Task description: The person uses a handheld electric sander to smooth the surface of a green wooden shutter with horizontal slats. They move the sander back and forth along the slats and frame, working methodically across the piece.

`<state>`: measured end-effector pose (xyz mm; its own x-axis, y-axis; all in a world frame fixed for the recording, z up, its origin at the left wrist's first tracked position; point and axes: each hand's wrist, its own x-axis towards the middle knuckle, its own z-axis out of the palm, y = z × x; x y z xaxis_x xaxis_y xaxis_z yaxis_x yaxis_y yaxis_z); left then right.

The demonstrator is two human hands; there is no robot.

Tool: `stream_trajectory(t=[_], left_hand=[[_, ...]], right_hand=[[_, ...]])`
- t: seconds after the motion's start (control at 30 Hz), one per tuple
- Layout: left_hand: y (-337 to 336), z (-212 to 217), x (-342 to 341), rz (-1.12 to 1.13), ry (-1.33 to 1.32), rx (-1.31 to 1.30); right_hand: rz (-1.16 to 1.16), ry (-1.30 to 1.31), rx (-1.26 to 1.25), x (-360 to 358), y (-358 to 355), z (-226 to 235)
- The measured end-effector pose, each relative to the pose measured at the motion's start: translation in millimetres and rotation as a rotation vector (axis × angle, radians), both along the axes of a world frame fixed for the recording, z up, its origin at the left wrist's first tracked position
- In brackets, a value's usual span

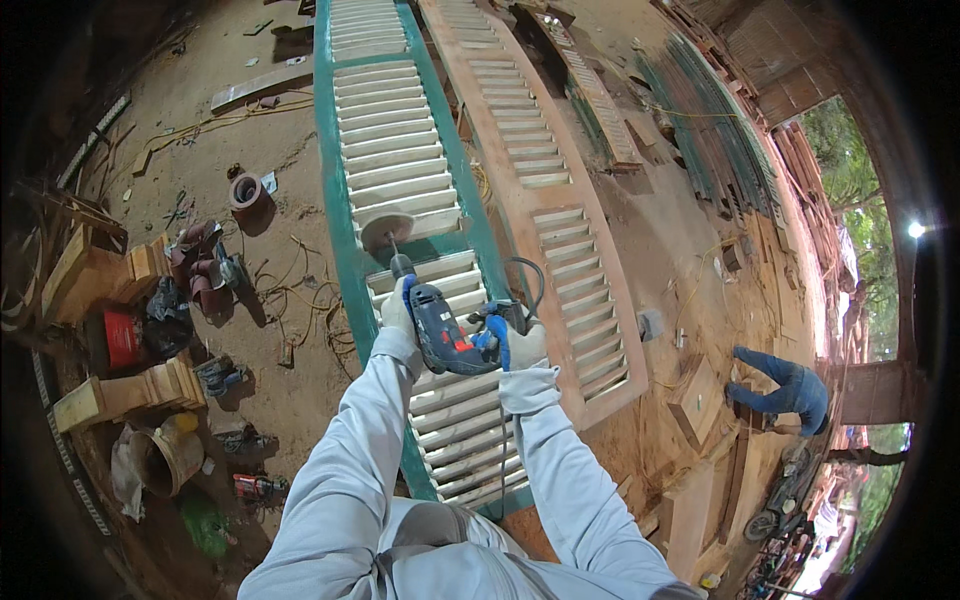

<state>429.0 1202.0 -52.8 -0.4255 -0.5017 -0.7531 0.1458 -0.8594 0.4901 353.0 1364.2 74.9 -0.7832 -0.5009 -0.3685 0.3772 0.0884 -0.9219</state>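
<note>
The blue power drill (447, 335) with a round buffing wheel (386, 229) on its bit was held over the green-framed louvred shutter (400, 180), which lay flat on the floor (250, 200) and ran away from the person. The wheel touched the slats just above the green cross rail in the middle part of the shutter. The left hand (398, 310), in a pale glove, was closed around the front of the drill body, and the right hand (520, 345) was clamped on the rear grip. The step in hand seemed to be the sanding of the slats, one after another. The next move probably called for steady pressure and a slow slide along the slat. A second, unpainted shutter (545, 190) lay just beside it on the right, and tools and wooden blocks (120, 390) were near the left edge of the floor.
</note>
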Motion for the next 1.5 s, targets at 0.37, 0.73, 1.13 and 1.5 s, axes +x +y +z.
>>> stream_trajectory(t=[0.37,0.73,1.13,1.5], left_hand=[[25,17,-58,-0.126,0.19,0.105],[33,4,-48,-0.125,0.211,0.163],[11,3,8,-0.022,0.026,-0.055],[10,36,-4,-0.177,0.175,0.166]], right_hand=[[-0.181,0.061,0.134,-27,26,21],[-0.136,-0.021,0.06,-13,31,29],[0.03,0.01,0.049,15,19,11],[-0.182,0.043,0.053,22,14,0]])
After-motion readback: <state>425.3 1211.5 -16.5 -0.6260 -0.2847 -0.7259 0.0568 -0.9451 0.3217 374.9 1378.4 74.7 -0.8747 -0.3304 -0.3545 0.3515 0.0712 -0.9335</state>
